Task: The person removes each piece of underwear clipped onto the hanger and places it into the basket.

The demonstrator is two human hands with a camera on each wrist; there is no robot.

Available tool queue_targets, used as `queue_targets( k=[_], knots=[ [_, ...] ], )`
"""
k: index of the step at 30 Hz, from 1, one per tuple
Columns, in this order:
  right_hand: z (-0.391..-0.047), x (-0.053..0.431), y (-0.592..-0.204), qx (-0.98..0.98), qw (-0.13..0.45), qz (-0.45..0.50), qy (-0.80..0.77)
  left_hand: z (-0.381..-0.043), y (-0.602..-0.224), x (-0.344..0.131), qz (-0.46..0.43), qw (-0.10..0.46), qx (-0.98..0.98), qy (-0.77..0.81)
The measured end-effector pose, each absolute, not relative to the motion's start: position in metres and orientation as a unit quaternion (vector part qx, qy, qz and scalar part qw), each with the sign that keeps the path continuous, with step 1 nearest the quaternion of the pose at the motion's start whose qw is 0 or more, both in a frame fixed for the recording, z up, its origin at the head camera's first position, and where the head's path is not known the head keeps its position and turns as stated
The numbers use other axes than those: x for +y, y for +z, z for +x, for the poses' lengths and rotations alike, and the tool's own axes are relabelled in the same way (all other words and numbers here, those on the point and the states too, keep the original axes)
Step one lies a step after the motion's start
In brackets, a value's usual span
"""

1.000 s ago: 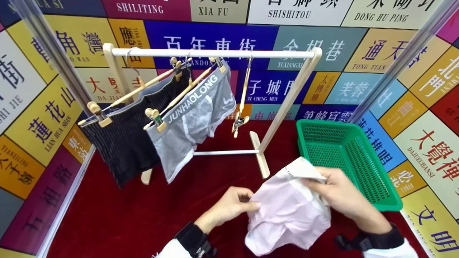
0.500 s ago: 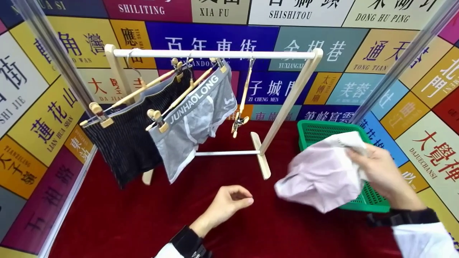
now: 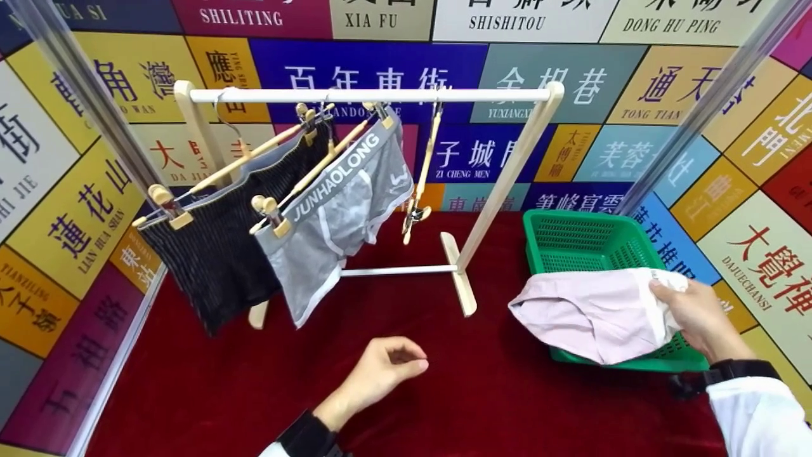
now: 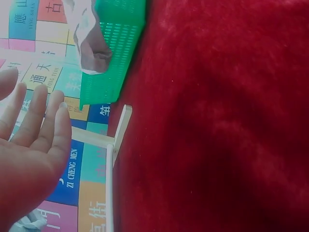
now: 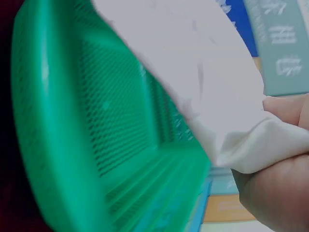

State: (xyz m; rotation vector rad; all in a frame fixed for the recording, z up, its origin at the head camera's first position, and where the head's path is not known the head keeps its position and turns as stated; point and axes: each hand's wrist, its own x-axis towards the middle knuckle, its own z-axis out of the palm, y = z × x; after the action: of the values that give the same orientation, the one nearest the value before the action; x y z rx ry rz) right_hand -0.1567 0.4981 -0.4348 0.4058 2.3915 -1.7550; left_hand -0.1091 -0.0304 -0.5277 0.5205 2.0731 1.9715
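Note:
My right hand (image 3: 704, 317) pinches pale pink underpants (image 3: 583, 311) by their white waistband, between thumb and fingers. They stretch out to the left over the green basket (image 3: 634, 365), covering part of its opening. In the right wrist view the waistband (image 5: 260, 145) is bunched between thumb and fingers. My left hand (image 3: 374, 374) hovers over the red cloth at the front middle, fingers loosely bent, holding nothing. Its fingers (image 4: 46, 121) look relaxed in the left wrist view.
A wooden rack (image 3: 501, 184) with a white rail stands at the back. From it hang black ribbed boxers (image 3: 222, 254), grey boxers (image 3: 336, 216) with a lettered waistband, and a bare clip hanger (image 3: 422, 171). Lettered panels (image 3: 368, 70) line the walls behind the red cloth (image 3: 254, 393).
My left hand has let go of the underpants and drawn back slightly left. The right hand has carried them rightward over the basket, where they now hang flatter.

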Motion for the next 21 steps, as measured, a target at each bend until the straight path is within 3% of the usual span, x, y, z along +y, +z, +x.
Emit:
queue_targets(
  k=[11, 21],
  knots=[
    [-0.166, 0.520, -0.465, 0.866, 0.116, 0.149, -0.463, -0.100, -0.526, -0.050, 0.178, 0.118, 0.725, 0.655],
    [-0.166, 0.523, -0.478, 0.898, 0.089, 0.159, -0.399, -0.097, -0.530, -0.061, 0.179, 0.110, 0.735, 0.645]
  ],
)
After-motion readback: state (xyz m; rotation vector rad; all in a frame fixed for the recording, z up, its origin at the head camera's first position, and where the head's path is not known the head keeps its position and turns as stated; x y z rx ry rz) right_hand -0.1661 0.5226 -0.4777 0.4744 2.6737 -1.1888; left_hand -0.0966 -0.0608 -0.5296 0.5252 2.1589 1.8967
